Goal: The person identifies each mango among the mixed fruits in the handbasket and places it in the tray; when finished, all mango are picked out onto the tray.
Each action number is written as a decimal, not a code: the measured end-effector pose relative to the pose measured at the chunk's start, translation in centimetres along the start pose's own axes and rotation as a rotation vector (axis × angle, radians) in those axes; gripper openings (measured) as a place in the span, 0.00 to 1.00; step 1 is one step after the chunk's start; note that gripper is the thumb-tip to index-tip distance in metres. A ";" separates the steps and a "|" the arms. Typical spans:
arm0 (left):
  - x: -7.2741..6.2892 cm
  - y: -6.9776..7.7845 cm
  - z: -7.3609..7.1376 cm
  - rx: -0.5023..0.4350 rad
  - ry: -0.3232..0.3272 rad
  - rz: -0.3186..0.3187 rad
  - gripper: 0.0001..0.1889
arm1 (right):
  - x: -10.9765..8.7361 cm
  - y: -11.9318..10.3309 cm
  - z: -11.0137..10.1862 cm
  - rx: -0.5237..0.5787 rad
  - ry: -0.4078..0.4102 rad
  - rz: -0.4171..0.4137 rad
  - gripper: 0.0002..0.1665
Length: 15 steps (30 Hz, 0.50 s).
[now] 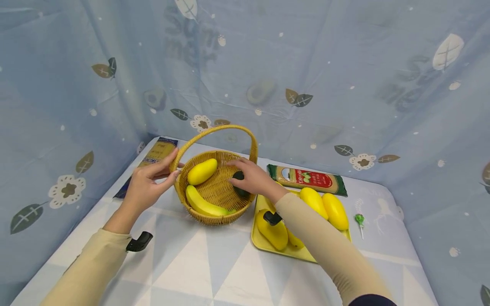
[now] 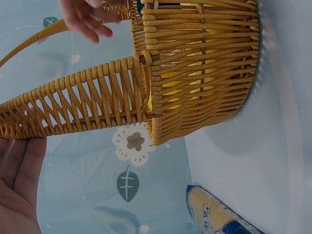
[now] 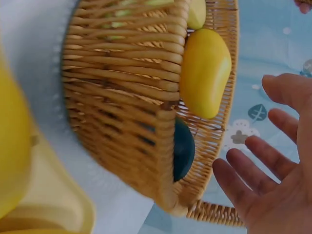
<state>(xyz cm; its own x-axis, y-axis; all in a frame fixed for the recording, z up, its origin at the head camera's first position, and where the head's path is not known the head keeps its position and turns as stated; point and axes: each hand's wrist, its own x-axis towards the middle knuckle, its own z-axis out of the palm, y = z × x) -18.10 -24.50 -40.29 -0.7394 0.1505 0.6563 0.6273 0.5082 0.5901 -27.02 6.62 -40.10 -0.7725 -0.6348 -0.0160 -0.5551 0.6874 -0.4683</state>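
A wicker basket (image 1: pixel 220 219) with a tall arched handle stands on the table. Inside it lie a yellow mango (image 1: pixel 202 171), a banana (image 1: pixel 204 204) and a dark green avocado-like fruit (image 1: pixel 240 187), which the right hand partly covers in the head view. My left hand (image 1: pixel 147 180) holds the left side of the handle between thumb and fingers; the left wrist view shows its fingers (image 2: pixel 29 168) against the wicker. Over the basket's right side is my right hand (image 1: pixel 254 176). In the right wrist view its fingers are spread, holding nothing, apart from the dark fruit (image 3: pixel 184 151).
A yellow tray (image 1: pixel 264 245) with several yellow mangoes (image 1: pixel 334 211) stands right of the basket, under the right forearm. Behind it lies a green-and-red pasta packet (image 1: pixel 306 177). Another pasta packet (image 1: pixel 162 149) lies behind the left hand. A green lollipop (image 1: pixel 360 219) lies at the right.
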 end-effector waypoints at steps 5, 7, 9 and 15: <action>0.1 0.1 0.0 0.018 0.000 -0.002 0.34 | 2.8 -0.8 0.4 -0.044 -0.074 0.019 0.33; 0.1 0.1 0.0 0.016 -0.001 -0.001 0.34 | 3.7 -1.0 0.6 -0.056 -0.094 0.025 0.33; 0.1 0.0 0.0 0.015 -0.003 -0.003 0.33 | 4.6 -1.3 0.8 -0.060 -0.104 0.029 0.33; 0.1 0.1 0.1 -0.003 -0.001 -0.013 0.33 | 6.7 -1.8 2.1 -0.095 -0.106 0.017 0.32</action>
<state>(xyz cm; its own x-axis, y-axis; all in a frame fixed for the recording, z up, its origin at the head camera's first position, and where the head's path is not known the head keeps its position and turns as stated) -18.14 -24.36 -40.24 -0.7479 0.1449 0.6478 0.6183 0.5073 0.6003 -30.55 0.41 -41.25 -0.7479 -0.6531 -0.1187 -0.5728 0.7254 -0.3818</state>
